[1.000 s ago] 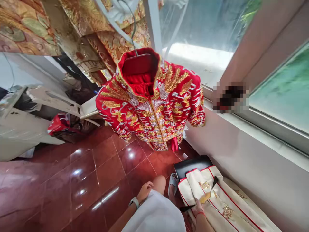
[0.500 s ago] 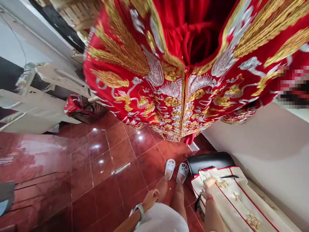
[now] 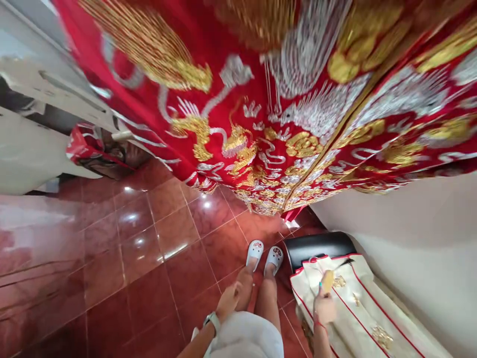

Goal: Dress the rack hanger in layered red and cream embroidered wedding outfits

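Right hand (image 3: 324,308), red cord at the wrist, closed firmly around a flat yellow-handled tool with a slim dark tip (image 3: 328,281); motion blur hides the tool's exact kind. The tool is held over a cream garment panel with red piping and gold embroidery (image 3: 359,303); contact between tip and cloth cannot be told. The panel lies draped from a black padded seat (image 3: 316,244) down beside the right leg.

Left hand (image 3: 228,301) loosely curled, holding nothing, resting at the left knee; white-strapped wristwatch (image 3: 212,320) on that wrist. White cloth (image 3: 248,340) covers the thighs. White slippers (image 3: 255,250) stand on glossy dark-red square floor tiles (image 3: 160,233) with thin pale grout lines and bright reflections. Smooth off-white wall (image 3: 410,238) runs along the right side. Red jacket with dense gold and silver embroidery (image 3: 261,124) hangs ahead, filling the upper view. Farther left, a crumpled red-and-white bag (image 3: 84,146) sits near white plastic chairs (image 3: 40,82).
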The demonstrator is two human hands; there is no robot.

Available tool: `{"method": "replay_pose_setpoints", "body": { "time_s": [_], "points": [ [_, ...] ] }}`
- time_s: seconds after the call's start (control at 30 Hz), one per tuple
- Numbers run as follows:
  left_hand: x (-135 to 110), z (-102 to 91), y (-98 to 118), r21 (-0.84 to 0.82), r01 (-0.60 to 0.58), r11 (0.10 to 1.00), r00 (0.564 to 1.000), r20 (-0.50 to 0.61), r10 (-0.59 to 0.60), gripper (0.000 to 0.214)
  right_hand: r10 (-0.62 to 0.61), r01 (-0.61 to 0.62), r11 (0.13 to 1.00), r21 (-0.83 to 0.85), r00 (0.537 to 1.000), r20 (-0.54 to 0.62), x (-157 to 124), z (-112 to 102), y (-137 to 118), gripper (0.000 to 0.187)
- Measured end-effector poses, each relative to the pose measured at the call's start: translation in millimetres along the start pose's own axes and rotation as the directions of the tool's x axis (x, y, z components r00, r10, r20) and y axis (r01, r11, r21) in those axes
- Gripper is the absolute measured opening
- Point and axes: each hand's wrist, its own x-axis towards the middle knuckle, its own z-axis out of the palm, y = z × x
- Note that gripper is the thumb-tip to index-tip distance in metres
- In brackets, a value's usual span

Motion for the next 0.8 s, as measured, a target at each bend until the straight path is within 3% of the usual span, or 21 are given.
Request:
{"method": "replay_pose_setpoints", "body": {
  "time_s": [0.07,0.1,0.17,0.3,0.4,0.47,0.53,0.6,0.67,0.73,0.8],
  "points": [
    [-3.2,-14.2,29.7,0.049,-0.108,0.993,0.989,-0.092,0.112,0.063,0.017,-0.026,0.996,-0.082,0.994,-0.106,-34.2,-28.8,-16.5,0.062],
    [-5.1,-26.0,48.5,0.086,-0.169,0.982,0.971,-0.154,0.181,0.069,-0.032,0.026,0.997,-0.073,0.996,-0.081,-52.9,-46.1,-29.2,0.060],
    [-11.6,-60.3,89.7,0.170,-0.286,0.943,0.910,-0.261,0.323,0.079,-0.225,0.222,0.974,0.041,0.970,0.096,-90.2,-84.8,-63.0,0.060],
    [-37.2,-152.6,154.4,0.352,-0.512,0.784,0.741,-0.280,0.610,0.079,-0.524,0.457,0.849,0.265,0.792,0.313,-150.1,-161.3,-143.8,0.062],
    [-62.5,-211.2,173.2,0.422,-0.571,0.704,0.681,-0.237,0.693,0.053,-0.632,0.561,0.775,0.291,0.692,0.348,-175.1,-199.6,-193.6,0.058],
    [-79.4,-238.1,179.5,0.447,-0.559,0.699,0.691,-0.215,0.690,0.030,-0.692,0.644,0.722,0.253,0.671,0.268,-183.7,-213.8,-221.1,0.058],
    [-95.4,-258.2,188.5,0.485,-0.492,0.723,0.720,-0.241,0.651,0.021,-0.767,0.742,0.640,0.200,0.634,0.100,-189.3,-221.6,-249.5,0.063],
    [-110.8,-275.3,203.2,0.540,-0.400,0.741,0.733,-0.297,0.612,0.021,-0.852,0.845,0.496,0.199,0.518,-0.076,-194.4,-226.5,-282.8,0.073],
    [-125.4,-291.9,222.1,0.608,-0.316,0.728,0.730,-0.335,0.596,0.023,-0.893,0.911,0.331,0.246,0.387,-0.230,-199.3,-232.6,-320.6,0.071],
    [-137.7,-308.3,241.1,0.664,-0.257,0.702,0.717,-0.356,0.599,0.025,-0.872,0.930,0.227,0.288,0.326,-0.365,-202.8,-242.9,-359.2,0.057],
    [-146.1,-325.4,257.6,0.688,-0.240,0.685,0.699,-0.368,0.614,0.028,-0.845,0.936,0.171,0.309,0.301,-0.443,-204.3,-258.7,-394.9,0.049]
  ]
}}
